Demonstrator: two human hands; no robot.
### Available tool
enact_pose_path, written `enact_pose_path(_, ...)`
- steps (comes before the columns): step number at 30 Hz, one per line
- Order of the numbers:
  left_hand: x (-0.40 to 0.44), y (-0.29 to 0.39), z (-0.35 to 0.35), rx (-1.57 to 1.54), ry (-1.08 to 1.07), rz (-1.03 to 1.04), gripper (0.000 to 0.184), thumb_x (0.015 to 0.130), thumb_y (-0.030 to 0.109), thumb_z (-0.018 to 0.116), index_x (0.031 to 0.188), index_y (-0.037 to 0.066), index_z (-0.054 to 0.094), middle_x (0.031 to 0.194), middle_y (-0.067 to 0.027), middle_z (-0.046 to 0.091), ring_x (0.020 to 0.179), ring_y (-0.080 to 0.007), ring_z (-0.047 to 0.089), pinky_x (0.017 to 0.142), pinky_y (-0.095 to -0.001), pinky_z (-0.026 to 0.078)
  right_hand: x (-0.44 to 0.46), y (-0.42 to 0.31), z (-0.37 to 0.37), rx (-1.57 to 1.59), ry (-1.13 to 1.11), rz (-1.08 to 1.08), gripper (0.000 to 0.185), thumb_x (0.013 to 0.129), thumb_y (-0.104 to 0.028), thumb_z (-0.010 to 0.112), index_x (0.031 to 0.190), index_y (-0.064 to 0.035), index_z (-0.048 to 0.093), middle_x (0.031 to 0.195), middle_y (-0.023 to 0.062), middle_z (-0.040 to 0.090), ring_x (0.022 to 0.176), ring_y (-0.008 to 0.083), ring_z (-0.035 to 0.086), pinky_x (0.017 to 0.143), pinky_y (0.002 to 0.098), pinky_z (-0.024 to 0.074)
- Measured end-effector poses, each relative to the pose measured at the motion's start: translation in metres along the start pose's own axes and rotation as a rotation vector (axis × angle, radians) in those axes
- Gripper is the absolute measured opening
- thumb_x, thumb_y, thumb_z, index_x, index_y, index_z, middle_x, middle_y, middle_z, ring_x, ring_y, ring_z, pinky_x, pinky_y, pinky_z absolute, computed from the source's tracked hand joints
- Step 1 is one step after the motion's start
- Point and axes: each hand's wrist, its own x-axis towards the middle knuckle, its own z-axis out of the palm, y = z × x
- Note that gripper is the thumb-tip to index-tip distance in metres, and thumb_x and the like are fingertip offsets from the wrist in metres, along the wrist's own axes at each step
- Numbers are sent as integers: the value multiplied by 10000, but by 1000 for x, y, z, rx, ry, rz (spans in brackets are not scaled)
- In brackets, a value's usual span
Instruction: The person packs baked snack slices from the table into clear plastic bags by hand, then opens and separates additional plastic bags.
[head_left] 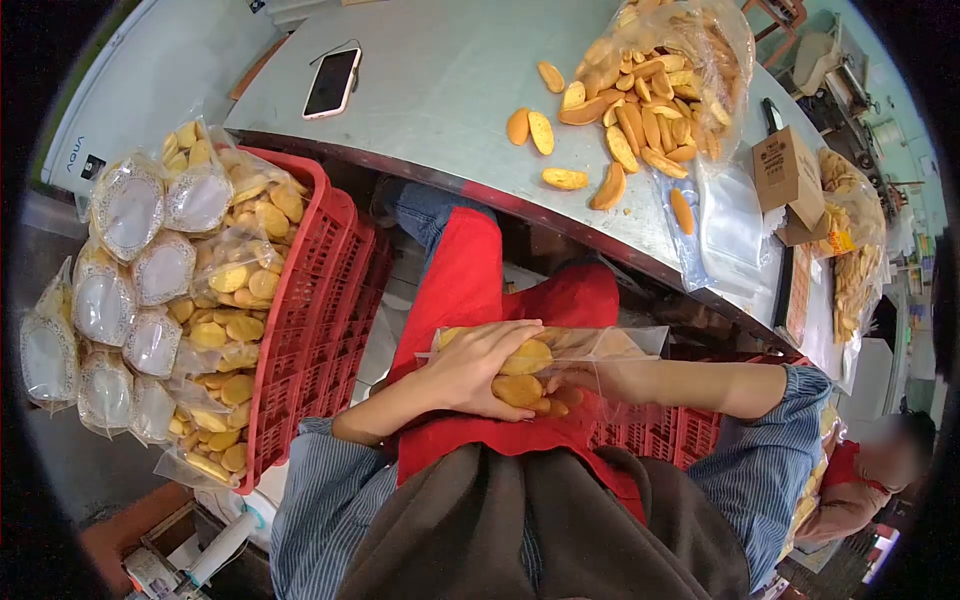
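OK, left hand (480, 365) gripping a clear plastic bag of golden oval biscuits (522, 389) above the lap; right hand (588, 380) behind or inside its film, grip can't tell. Left: red plastic crate (305, 310), packed bags (165, 268). Ahead: grey metal table (430, 80), loose biscuits (541, 132), white-edged phone (331, 83).

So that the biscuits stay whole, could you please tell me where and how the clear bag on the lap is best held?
The clear bag is probably best cupped around its filled part from the left, where the left hand lies over it: biscuits bulge there, giving a firm hold. The right end looks like loose film, so it would likely crumple.
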Motion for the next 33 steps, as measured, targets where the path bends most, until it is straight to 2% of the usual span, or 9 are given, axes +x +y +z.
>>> enact_pose_path(8,9,11,-16,54,14,-104,943,529,390,824,1276,14,387,1268,-176,480,1116,-307,526,927,-399,426,5,19,-6,-56,141,32,347,768,-289,668,1027,-60,641,971,159,643,894,290,622,724,349,505)
enact_pose_path(10,12,23,-18,166,144,-108,925,550,394,813,1274,7,386,1281,-180,465,1150,-321,492,953,-415,401,19,17,-45,304,-6,-145,374,785,-240,670,1090,-33,607,976,146,648,900,253,627,808,324,481)
enact_pose_path(12,12,27,-9,275,225,-98,897,582,394,796,1274,1,382,1289,-185,450,1181,-339,455,974,-433,375,22,-4,-86,243,-163,261,401,771,-201,688,1119,-30,585,968,147,650,931,261,615,833,329,473)
enact_pose_path(18,3,6,-8,231,175,-28,573,723,327,710,1166,23,510,1183,-172,482,1088,-351,462,916,-422,394,23,41,-79,-180,-100,110,574,760,-156,639,1294,-113,432,1241,109,506,1138,260,497,888,340,452)
enact_pose_path(20,10,-31,-28,-289,231,-85,543,712,223,732,1165,22,511,1153,-143,500,1095,-250,485,922,-351,392,27,37,-76,-481,24,-217,613,746,-134,609,1320,-151,396,1286,79,454,1138,244,491,889,338,457)
enact_pose_path(22,20,-48,-39,-173,317,-98,709,665,164,776,1261,8,426,1188,-110,503,1128,-200,467,970,-312,358,33,23,-75,-699,98,-477,637,731,-117,588,1331,-177,382,1300,59,435,1122,235,493,891,335,459)
enact_pose_path(25,22,-53,-41,-741,-251,-207,851,631,145,810,1326,-7,341,1229,-87,488,1156,-183,442,1003,-292,325,37,-4,-86,-894,99,-709,547,730,-130,585,1261,-164,459,1227,56,486,1026,235,536,862,322,469)
enact_pose_path(28,22,-48,-35,-741,-210,-219,867,622,156,824,1330,-1,347,1244,-62,473,1157,-157,430,997,-292,332,32,-7,-86,-598,-69,-213,446,704,-49,627,1136,-112,534,1128,38,546,969,225,547,794,327,468)
enact_pose_path(33,23,-51,-28,-768,-177,-225,875,629,160,823,1336,-4,334,1263,-65,459,1164,-159,427,1003,-292,327,34,2,-83,71,-48,-254,231,774,-31,617,989,-34,534,955,68,602,907,223,588,747,327,476)
